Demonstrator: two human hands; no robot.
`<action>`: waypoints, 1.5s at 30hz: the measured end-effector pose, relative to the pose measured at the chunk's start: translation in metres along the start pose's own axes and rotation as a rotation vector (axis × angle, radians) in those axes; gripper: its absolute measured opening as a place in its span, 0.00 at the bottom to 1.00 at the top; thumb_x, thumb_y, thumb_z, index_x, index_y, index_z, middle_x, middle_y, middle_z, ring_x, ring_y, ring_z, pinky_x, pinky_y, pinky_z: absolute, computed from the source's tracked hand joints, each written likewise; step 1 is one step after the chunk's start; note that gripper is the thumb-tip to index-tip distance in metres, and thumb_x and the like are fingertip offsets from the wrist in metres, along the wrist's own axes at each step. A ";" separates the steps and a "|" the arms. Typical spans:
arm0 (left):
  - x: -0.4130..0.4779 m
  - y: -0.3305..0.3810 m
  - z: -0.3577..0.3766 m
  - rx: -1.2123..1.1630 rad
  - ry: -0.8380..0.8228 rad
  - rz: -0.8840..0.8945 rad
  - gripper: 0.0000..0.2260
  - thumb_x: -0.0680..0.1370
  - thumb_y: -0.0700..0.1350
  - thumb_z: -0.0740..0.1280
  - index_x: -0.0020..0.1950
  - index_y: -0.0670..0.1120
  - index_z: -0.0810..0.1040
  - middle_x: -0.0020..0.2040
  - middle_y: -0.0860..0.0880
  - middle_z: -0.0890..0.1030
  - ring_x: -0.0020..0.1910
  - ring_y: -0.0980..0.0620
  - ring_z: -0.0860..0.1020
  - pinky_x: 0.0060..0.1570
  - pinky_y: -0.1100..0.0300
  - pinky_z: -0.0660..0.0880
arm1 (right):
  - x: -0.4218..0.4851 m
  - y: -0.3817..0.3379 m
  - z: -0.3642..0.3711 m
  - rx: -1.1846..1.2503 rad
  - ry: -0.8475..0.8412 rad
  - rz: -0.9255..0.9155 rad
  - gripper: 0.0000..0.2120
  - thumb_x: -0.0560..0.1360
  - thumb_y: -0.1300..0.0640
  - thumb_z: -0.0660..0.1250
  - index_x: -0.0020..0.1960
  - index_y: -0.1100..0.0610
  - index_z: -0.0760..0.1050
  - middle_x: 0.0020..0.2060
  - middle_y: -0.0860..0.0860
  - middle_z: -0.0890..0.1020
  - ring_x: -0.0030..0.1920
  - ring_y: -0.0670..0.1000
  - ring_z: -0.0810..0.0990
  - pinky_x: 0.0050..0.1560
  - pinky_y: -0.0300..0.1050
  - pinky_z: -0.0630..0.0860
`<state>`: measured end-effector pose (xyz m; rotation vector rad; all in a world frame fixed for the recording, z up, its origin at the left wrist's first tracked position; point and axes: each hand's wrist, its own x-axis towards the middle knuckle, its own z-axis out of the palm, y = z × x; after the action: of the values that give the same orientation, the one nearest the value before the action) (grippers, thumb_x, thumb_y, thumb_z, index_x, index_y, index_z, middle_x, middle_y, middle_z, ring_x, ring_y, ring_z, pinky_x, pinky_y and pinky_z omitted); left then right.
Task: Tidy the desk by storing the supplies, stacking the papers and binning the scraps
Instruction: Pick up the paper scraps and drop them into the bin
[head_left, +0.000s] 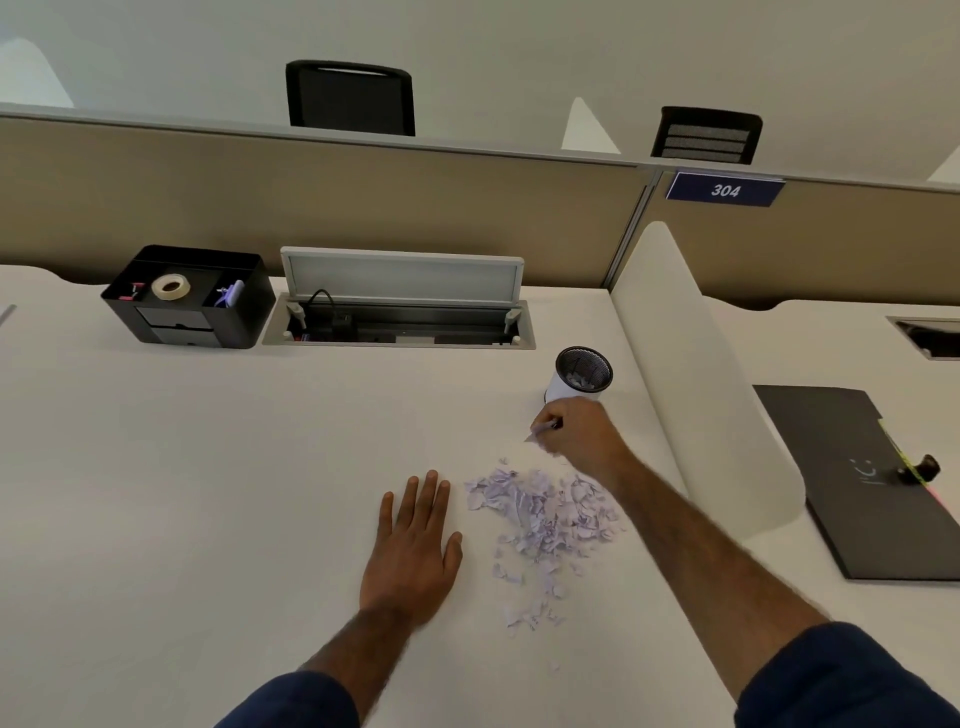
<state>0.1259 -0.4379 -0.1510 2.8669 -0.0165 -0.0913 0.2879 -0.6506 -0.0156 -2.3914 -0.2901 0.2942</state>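
A pile of pale lilac paper scraps (545, 519) lies spread on the white desk (208, 493), right of centre. My left hand (413, 545) rests flat on the desk just left of the pile, fingers apart, holding nothing. My right hand (574, 431) hovers beyond the pile with its fingers pinched on a few paper scraps (537, 432). Right behind that hand stands a small white bin (579, 376) with a dark mesh inside and some scraps in it. A black desk organiser (189, 299) at the back left holds a tape roll (171, 287), red clips and a lilac item.
An open cable tray (400, 312) with a raised lid sits at the back centre. A white curved divider (696, 374) borders the desk on the right; beyond it lies a black folder (852, 483). A beige partition with a "304" sign (724, 189) runs behind.
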 end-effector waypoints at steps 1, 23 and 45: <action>0.000 0.000 0.000 0.003 0.010 0.001 0.31 0.84 0.59 0.44 0.84 0.50 0.41 0.84 0.51 0.41 0.83 0.49 0.39 0.79 0.47 0.37 | 0.005 -0.001 -0.011 0.065 0.026 0.029 0.07 0.70 0.70 0.69 0.42 0.61 0.83 0.31 0.52 0.82 0.29 0.48 0.78 0.36 0.47 0.79; 0.002 -0.003 0.010 0.030 0.017 -0.015 0.31 0.83 0.59 0.50 0.85 0.50 0.48 0.85 0.51 0.47 0.84 0.48 0.47 0.79 0.45 0.43 | 0.093 0.023 -0.062 -0.007 0.254 0.235 0.05 0.71 0.67 0.70 0.41 0.58 0.80 0.43 0.56 0.84 0.42 0.55 0.82 0.39 0.43 0.78; 0.001 -0.002 0.005 0.032 -0.015 -0.008 0.31 0.83 0.58 0.48 0.85 0.49 0.48 0.85 0.50 0.46 0.84 0.48 0.46 0.80 0.45 0.43 | -0.046 0.099 0.019 -0.040 0.294 0.373 0.10 0.78 0.60 0.64 0.56 0.57 0.81 0.57 0.53 0.83 0.60 0.54 0.79 0.60 0.46 0.73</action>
<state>0.1264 -0.4373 -0.1564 2.8980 -0.0090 -0.1147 0.2513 -0.7246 -0.0895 -2.4772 0.2908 0.1004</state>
